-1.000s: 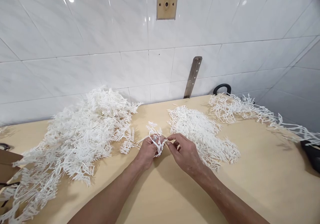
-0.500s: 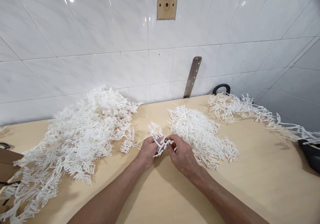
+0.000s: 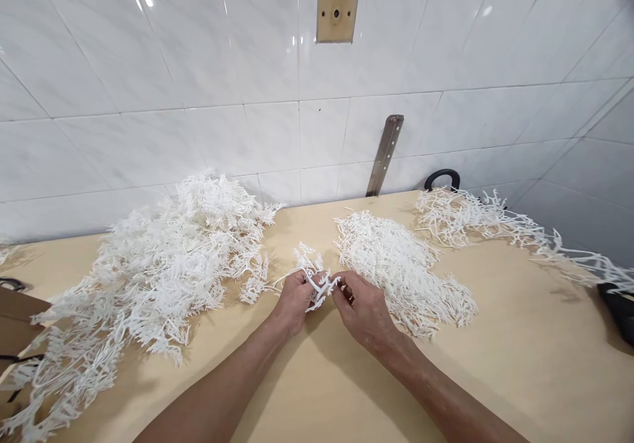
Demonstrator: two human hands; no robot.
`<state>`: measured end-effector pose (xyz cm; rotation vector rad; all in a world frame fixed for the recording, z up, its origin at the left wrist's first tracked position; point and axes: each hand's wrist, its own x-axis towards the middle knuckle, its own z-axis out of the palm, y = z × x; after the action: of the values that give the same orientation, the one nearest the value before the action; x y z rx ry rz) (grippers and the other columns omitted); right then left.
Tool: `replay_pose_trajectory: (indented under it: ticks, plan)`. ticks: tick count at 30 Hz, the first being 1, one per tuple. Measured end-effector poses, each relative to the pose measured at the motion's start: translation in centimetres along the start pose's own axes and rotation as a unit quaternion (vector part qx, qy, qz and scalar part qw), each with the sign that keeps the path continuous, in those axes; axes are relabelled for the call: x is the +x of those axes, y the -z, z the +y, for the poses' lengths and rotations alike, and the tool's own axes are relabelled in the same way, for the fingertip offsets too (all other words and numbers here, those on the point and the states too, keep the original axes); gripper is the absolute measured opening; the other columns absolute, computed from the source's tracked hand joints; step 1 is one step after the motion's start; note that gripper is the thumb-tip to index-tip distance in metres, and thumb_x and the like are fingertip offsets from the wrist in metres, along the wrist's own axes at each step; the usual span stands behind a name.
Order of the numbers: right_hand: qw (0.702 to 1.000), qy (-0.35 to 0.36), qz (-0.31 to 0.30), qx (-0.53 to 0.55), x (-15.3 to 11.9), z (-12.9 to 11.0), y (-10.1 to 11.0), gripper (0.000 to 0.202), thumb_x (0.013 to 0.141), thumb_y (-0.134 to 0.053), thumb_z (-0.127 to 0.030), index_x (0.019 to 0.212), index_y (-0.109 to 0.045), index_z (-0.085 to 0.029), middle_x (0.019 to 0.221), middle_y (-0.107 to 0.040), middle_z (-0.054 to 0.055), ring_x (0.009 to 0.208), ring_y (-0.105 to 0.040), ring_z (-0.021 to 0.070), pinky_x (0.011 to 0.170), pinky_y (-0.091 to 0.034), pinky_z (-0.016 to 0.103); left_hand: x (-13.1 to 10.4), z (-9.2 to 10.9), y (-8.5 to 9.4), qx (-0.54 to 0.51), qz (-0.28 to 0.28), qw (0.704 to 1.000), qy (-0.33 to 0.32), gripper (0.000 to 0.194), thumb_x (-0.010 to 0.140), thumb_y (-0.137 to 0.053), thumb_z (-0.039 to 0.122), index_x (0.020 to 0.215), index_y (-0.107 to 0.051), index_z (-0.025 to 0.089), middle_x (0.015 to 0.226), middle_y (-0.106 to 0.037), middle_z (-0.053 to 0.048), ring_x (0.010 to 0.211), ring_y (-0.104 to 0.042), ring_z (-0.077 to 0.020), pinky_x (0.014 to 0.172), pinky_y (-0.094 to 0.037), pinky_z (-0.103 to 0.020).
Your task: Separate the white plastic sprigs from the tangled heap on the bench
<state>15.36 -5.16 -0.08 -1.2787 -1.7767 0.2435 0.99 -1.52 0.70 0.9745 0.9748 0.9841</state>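
Observation:
A white branching sprig (image 3: 323, 289), like a plastic plant stem, is gripped in my left hand (image 3: 294, 300) over the middle of the table. Its twigs stick out past the fingers, and a thin stem trails left toward a big white pile. My right hand (image 3: 363, 304) is closed in a pinch at the sprig's right tip, thumb and forefinger together; the fingertips partly hide what they grip. Close by on the right lies a heap of small white pieces (image 3: 396, 268). To the left spreads the large pile of white branched sprigs (image 3: 173, 265).
Bare white stems (image 3: 465, 218) lie at the back right, stretching toward a black object (image 3: 618, 314) at the right edge. A metal bracket (image 3: 385, 156) leans on the tiled wall beside a black curved handle (image 3: 442, 179). A brown box (image 3: 20, 321) stands at the left edge.
The whole view has shifted slightly. Both hands stay on the sprig in nearly the same pose, with the right fingertips still at its right tip.

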Motion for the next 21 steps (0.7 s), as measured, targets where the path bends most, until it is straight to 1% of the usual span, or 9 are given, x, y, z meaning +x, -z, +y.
replay_pose_trajectory:
  ticks: [5,9,13,16,18,20,21]
  plan:
    - [1.0,0.005,-0.012,0.001,0.1,-0.2,0.2,0.01,0.093,-0.049,-0.018,0.09,-0.059,-0.02,0.077,-0.063,0.002,0.066,-0.057,0.0154,0.063,-0.043,0.027,0.0,0.1,0.0,0.001,-0.009,1.0,-0.004,0.046,0.065,-0.078,0.053,0.058,-0.051,0.017,0.049,-0.041,0.005,0.046,-0.032,-0.0068,0.045,-0.024,-0.022]
    - [0.999,0.017,-0.033,-0.028,0.0,-0.2,0.1,0.013,0.094,-0.046,-0.018,0.087,-0.056,-0.02,0.075,-0.059,0.002,0.064,-0.054,0.0163,0.06,-0.04,0.028,0.0,0.1,-0.1,0.007,0.001,1.0,-0.009,0.045,0.064,-0.079,0.051,0.057,-0.051,0.016,0.05,-0.042,0.005,0.047,-0.032,-0.0064,0.046,-0.024,-0.021]
    - [0.997,0.015,-0.07,-0.02,0.1,0.3,0.3,0.015,0.097,-0.041,-0.018,0.088,-0.053,-0.02,0.082,-0.061,0.004,0.069,-0.055,0.0167,0.063,-0.041,0.029,0.0,-0.3,-0.4,0.014,0.004,1.0,-0.012,0.043,0.064,-0.079,0.048,0.056,-0.05,0.017,0.049,-0.042,0.005,0.046,-0.032,-0.0064,0.045,-0.023,-0.021]
    - [0.995,0.012,-0.099,0.0,0.2,0.0,1.0,0.017,0.098,-0.042,-0.018,0.084,-0.051,-0.021,0.079,-0.059,0.002,0.069,-0.055,0.0164,0.063,-0.041,0.029,0.1,-0.4,-0.5,0.017,0.003,1.0,-0.009,0.044,0.063,-0.079,0.048,0.056,-0.049,0.017,0.049,-0.04,0.006,0.046,-0.031,-0.0061,0.045,-0.023,-0.021]
    - [0.99,0.025,-0.135,0.024,0.4,-0.5,1.6,0.017,0.097,-0.042,-0.018,0.084,-0.052,-0.021,0.077,-0.06,0.001,0.068,-0.054,0.0158,0.063,-0.042,0.028,0.4,-0.3,-0.3,0.014,0.03,0.999,-0.01,0.046,0.062,-0.08,0.051,0.057,-0.049,0.017,0.049,-0.041,0.006,0.046,-0.033,-0.0064,0.045,-0.024,-0.021]
    - [0.984,0.033,-0.17,0.039,0.7,-1.0,2.1,0.016,0.097,-0.043,-0.018,0.085,-0.053,-0.022,0.078,-0.061,0.001,0.067,-0.055,0.0153,0.062,-0.042,0.028,0.7,-0.2,0.0,0.008,0.073,0.997,-0.018,0.047,0.061,-0.08,0.054,0.06,-0.05,0.017,0.05,-0.044,0.005,0.046,-0.035,-0.0069,0.045,-0.026,-0.021]
    - [0.983,0.031,-0.18,0.036,0.8,-1.0,2.3,0.016,0.096,-0.044,-0.019,0.086,-0.055,-0.022,0.077,-0.062,0.001,0.067,-0.055,0.0152,0.062,-0.043,0.028,0.8,-0.1,0.2,0.007,0.082,0.996,-0.024,0.047,0.061,-0.08,0.054,0.061,-0.051,0.017,0.051,-0.045,0.006,0.047,-0.036,-0.0068,0.045,-0.027,-0.021]
